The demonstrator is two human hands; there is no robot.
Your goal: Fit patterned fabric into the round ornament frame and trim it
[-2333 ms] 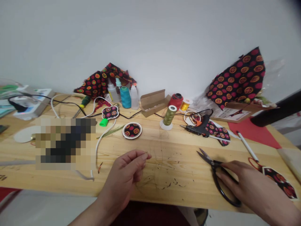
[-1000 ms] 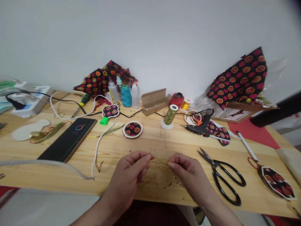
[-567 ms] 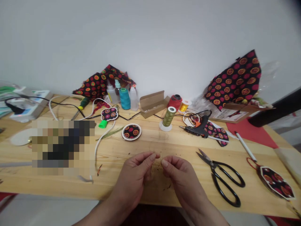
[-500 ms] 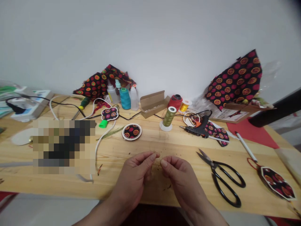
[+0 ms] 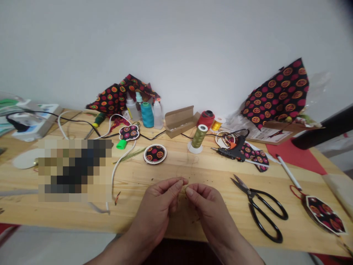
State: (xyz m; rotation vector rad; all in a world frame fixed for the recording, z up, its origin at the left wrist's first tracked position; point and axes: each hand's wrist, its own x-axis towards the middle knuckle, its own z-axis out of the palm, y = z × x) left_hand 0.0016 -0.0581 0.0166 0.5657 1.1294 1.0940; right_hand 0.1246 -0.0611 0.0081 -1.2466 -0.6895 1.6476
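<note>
My left hand and my right hand meet at the front middle of the wooden table. Both pinch thin olive thread between thumb and forefinger, fingertips almost touching. The thread is very fine and hard to follow; loose strands lie on the wood under my hands. An olive thread spool stands upright behind them. Black scissors lie flat to the right of my right hand, untouched.
A round patterned disc, a black glue gun, a teal spool, a red spool, small bottles, a cardboard box, patterned cloth, a white pen, white cable and an octagonal patterned piece crowd the table.
My right hand let go of the scissors, left them on the table, and moved left to meet my left hand. Its fingertips have closed in on the thread.
</note>
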